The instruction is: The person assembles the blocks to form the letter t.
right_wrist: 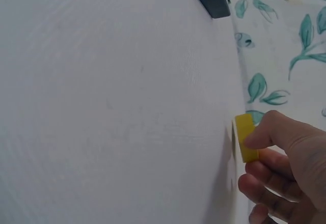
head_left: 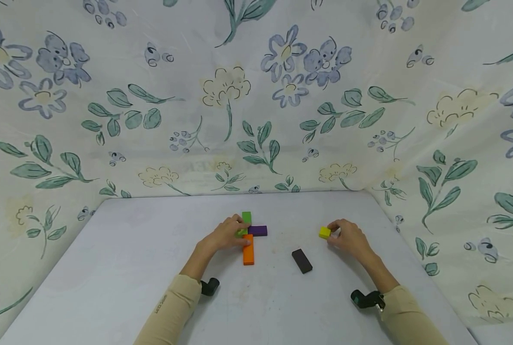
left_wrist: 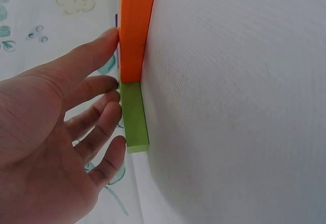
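Note:
My left hand [head_left: 226,235] rests against a group of coloured blocks, its fingers loosely spread. Its thumb touches the side of an orange block [head_left: 248,256], while the fingertips lie along a light green block [left_wrist: 134,119] in the left wrist view. More green [head_left: 246,218] shows behind the fingers at the group's far end. A purple block [head_left: 258,231] points right from the group, beside the green and just beyond the orange. Over on the right, my right hand [head_left: 349,237] pinches a small yellow block [right_wrist: 245,137] between thumb and fingers, its other fingers loosely bent.
A black block [head_left: 302,261] lies at a slant on the white table [head_left: 131,268], between the group and my right hand. Flower-patterned cloth [head_left: 222,158] hangs behind the table and along its right side. A dark camera mount sits at each wrist.

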`<state>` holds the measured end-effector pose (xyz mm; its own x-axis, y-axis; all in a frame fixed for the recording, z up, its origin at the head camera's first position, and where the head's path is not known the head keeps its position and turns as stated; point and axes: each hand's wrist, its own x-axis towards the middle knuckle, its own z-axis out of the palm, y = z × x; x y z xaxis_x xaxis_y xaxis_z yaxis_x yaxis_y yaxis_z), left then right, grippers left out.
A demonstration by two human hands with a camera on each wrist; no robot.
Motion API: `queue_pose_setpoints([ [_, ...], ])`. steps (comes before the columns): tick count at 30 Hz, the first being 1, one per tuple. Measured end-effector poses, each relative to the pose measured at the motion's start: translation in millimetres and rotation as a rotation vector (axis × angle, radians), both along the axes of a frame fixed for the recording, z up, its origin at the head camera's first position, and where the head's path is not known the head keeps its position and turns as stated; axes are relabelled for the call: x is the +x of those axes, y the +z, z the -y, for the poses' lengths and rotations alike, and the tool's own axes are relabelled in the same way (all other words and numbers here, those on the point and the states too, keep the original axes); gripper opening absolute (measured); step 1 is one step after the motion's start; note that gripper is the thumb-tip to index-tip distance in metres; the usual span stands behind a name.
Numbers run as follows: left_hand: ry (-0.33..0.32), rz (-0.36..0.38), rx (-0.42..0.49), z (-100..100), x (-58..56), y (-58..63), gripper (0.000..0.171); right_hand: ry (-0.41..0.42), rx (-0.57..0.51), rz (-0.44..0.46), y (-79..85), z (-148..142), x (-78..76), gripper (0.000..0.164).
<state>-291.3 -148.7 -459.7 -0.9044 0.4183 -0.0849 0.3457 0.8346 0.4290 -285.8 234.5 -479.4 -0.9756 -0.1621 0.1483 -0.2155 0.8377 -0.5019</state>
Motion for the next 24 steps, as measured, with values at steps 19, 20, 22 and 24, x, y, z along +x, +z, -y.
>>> queue_pose_setpoints([
  [19,-0.007,0.002,0.01,0.8,-0.3,-1.0,0.057,0.038,-0.028,-0.069,9.0,14.1,7.1,0.037],
  [20,-0.009,0.0,0.01,0.7,-0.2,-1.1,0.056,0.04,-0.029,-0.069,9.7,15.6,8.0,0.037],
  [22,-0.014,-0.005,0.007,0.8,-0.5,-1.4,0.056,0.048,-0.035,-0.069,10.7,18.1,9.5,0.037],
  [24,-0.017,-0.009,0.004,0.8,-0.7,-1.3,0.056,0.052,-0.028,-0.072,11.1,20.2,10.3,0.037],
])
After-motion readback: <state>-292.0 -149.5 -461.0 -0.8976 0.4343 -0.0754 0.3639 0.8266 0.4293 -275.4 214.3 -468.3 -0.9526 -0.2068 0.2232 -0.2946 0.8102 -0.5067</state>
